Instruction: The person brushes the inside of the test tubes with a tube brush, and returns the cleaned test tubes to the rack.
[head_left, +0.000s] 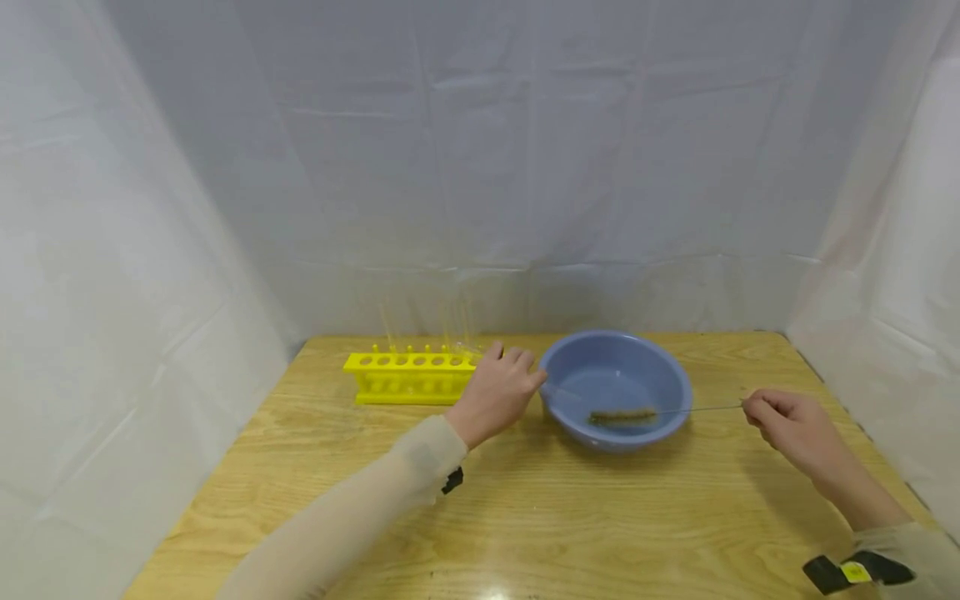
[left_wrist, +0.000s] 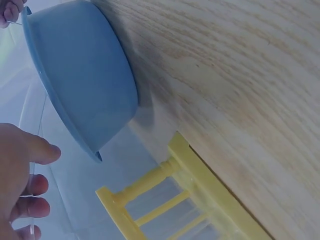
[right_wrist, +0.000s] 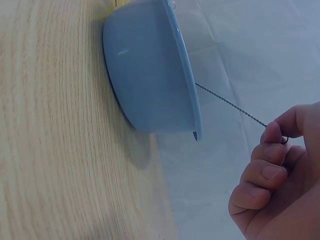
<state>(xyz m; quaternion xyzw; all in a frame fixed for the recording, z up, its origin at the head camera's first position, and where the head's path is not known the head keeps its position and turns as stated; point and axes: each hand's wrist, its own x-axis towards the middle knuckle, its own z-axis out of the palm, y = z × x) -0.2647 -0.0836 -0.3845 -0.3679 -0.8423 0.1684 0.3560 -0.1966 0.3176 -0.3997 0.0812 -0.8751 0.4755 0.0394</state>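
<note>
My left hand (head_left: 501,392) holds a clear glass test tube (left_wrist: 32,170) between thumb and fingers. The tube's faint end reaches over the left rim of a blue basin (head_left: 600,373). My right hand (head_left: 798,429) is right of the basin, pinching the looped end of a test tube brush's twisted wire (right_wrist: 230,102). The brush's brownish bristles (head_left: 622,415) lie inside the basin's outline, near its front wall, apart from the tube. Just left of my left hand stands a yellow test tube rack (head_left: 412,398), its right end hidden behind that hand.
Faint, clear upright shapes (head_left: 387,323) rise from the rack, too thin to make out well. Everything stands on a wood-grain table (head_left: 540,517). White sheeting (head_left: 480,167) hangs behind it and along both sides.
</note>
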